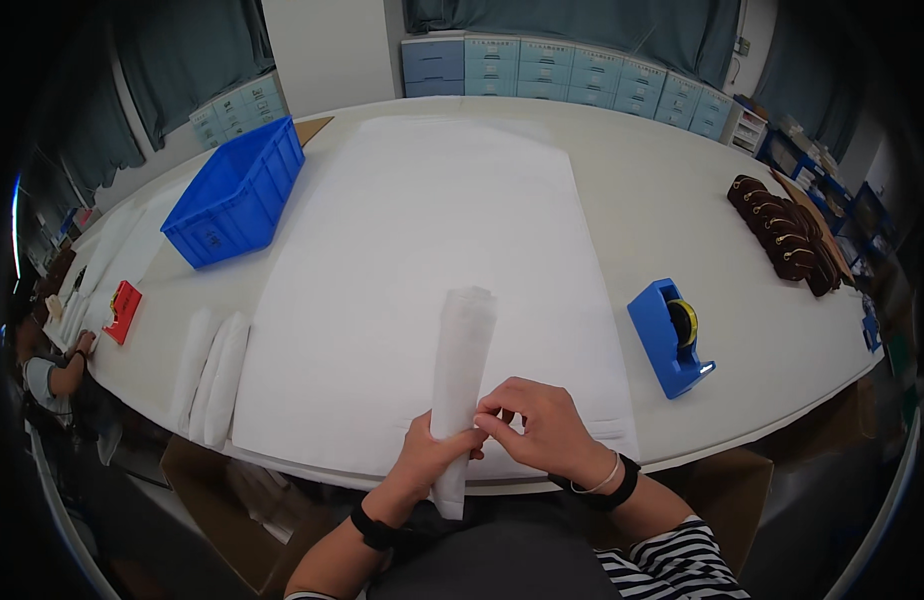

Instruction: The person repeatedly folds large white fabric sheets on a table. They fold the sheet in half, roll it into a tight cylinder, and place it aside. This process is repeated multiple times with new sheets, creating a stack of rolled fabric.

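Observation:
A roll of thin white sheet (464, 350) points away from me over the table's near edge. My left hand (437, 455) is wrapped round its lower part, the thumb lying across the front. At the roll's right side my right hand (537, 422) is closed in a pinch, its fingertips against or just beside the edge. What sits between those fingertips is too small to make out. Beneath the roll a large stack of flat white sheets (422, 220) covers the middle of the table. To the right stands a blue tape dispenser (657, 335) with a yellow roll of tape (684, 323).
A blue plastic bin (237, 200) stands at the far left. Several finished-looking white rolls (220, 380) lie left of the stack. Brown zippered pouches (782, 235) sit at the far right. A red tape dispenser (123, 311) and another person (67, 375) are at the left; cardboard boxes (207, 500) stand below the table edge.

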Available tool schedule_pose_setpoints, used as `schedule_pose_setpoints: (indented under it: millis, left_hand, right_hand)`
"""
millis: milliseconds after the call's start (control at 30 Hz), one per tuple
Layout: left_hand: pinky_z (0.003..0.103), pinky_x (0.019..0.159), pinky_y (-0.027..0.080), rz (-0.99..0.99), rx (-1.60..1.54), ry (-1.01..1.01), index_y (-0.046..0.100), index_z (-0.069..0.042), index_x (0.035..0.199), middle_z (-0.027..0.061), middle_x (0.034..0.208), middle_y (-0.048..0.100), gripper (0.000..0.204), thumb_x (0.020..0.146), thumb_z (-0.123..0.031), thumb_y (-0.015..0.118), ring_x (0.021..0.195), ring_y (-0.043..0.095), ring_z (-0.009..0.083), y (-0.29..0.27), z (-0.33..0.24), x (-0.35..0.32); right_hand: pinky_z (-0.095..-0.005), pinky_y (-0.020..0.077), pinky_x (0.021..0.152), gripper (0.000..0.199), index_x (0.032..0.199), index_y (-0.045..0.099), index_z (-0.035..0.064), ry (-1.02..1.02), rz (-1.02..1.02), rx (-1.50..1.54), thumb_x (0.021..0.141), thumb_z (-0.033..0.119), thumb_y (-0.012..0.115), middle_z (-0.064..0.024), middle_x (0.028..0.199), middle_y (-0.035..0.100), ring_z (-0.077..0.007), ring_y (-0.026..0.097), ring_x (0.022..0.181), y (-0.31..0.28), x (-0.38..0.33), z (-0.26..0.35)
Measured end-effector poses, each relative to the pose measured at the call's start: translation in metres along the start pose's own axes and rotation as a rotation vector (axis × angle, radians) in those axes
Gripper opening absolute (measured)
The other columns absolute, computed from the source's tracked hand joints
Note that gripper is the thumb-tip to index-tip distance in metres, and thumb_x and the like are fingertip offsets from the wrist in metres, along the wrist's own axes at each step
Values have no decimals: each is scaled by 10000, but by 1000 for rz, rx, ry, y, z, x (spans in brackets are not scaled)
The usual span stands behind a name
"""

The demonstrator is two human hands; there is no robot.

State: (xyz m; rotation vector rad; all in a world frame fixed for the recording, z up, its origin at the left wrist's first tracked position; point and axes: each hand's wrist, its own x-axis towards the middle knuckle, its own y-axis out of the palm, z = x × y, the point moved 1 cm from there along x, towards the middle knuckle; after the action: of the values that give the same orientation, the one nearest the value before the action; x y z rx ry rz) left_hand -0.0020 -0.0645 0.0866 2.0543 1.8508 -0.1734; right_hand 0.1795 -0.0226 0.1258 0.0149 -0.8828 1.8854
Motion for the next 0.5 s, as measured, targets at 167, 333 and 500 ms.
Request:
schedule_pose_setpoints:
  millis: [167,333,500]
  left_hand:
    - [293,702,556,-30,-4,33,677,12,1098,77,938,710,308,865,-170,761,776,683,147,-6,4,-3]
    - [296,676,561,-106,163,169,678,3,1111,77,911,722,313,874,-184,761,749,695,141,-5,5,-3]
    - [300,676,567,-99,274,168,647,-17,1189,71,903,717,368,881,-187,751,738,697,139,-7,6,-3]
  right_hand:
    - [-302,510,569,95,907,730,83,7,23,-82,868,166,757,-58,825,712,-199,668,660,10,10,3]
    - [-325,499,565,120,840,762,107,30,15,-164,860,226,755,-40,751,707,-210,665,635,12,14,4]
    - [-321,499,561,196,781,771,114,59,24,-220,856,294,754,-29,684,705,-209,667,597,10,16,4]
